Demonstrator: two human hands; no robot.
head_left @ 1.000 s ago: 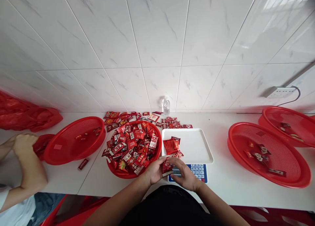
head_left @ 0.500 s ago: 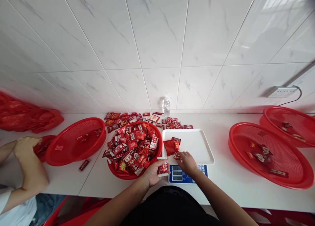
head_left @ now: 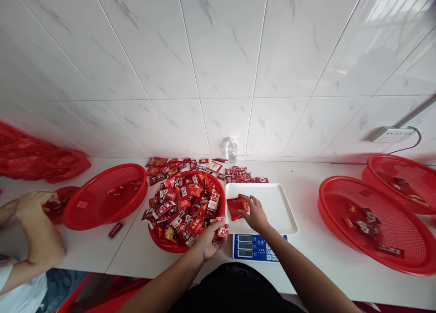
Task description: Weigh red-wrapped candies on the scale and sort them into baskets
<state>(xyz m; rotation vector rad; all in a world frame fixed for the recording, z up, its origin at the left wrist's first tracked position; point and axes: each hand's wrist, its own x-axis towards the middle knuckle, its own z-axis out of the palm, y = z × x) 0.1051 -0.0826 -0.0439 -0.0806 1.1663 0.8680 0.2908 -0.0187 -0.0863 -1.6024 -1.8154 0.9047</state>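
My left hand [head_left: 208,241] is closed around small red-and-white snack packets [head_left: 222,227] at the right rim of a heaped red basket [head_left: 222,192]. Wrapped red snack packets [head_left: 184,204] of several designs fill that basket. On the white tray [head_left: 272,204] of a digital scale, my right hand [head_left: 255,215] has its thumb and fingers closed on a red packet [head_left: 244,206]. Another red packet [head_left: 233,208] lies flat beside it, partly under it. The scale's blue panel [head_left: 255,248] shows below the tray.
Loose packets [head_left: 238,173] and a clear bottle [head_left: 232,153] stand along the tiled wall. Red baskets [head_left: 327,213] holding a few packets are at right, another basket [head_left: 91,208] at left. A co-worker's arm [head_left: 39,226] and a red bag [head_left: 41,161] are at far left.
My right hand has moved up the tray from a small packet to the larger red packet. The packets in my left hand have tilted and shifted left toward the basket.
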